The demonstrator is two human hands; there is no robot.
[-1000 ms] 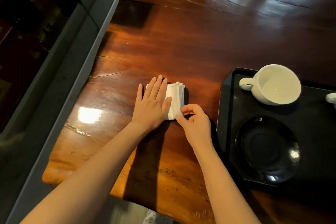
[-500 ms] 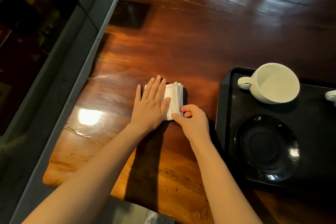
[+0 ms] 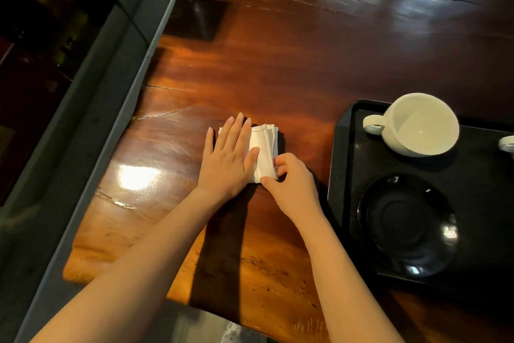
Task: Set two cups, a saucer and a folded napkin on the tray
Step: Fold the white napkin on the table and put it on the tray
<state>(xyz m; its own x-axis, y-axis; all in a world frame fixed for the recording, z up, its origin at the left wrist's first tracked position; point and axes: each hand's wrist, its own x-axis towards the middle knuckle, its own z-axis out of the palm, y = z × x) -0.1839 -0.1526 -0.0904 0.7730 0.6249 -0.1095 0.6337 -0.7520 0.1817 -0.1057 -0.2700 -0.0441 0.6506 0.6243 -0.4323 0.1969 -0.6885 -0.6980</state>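
A white folded napkin lies on the wooden table, left of the black tray. My left hand rests flat on the napkin's left part, fingers spread. My right hand pinches the napkin's near right corner between thumb and fingers. On the tray stands a white cup with its handle to the left, and a black saucer lies in front of it. A second white cup shows only as a sliver at the right edge.
A grey ledge with a glass pane runs along the table's left side. A dark square patch sits at the far left of the table. The table's near edge is just below my forearms.
My right hand has slid a little left and closed its fingers on the napkin's near right corner. My left hand stays flat on the napkin.
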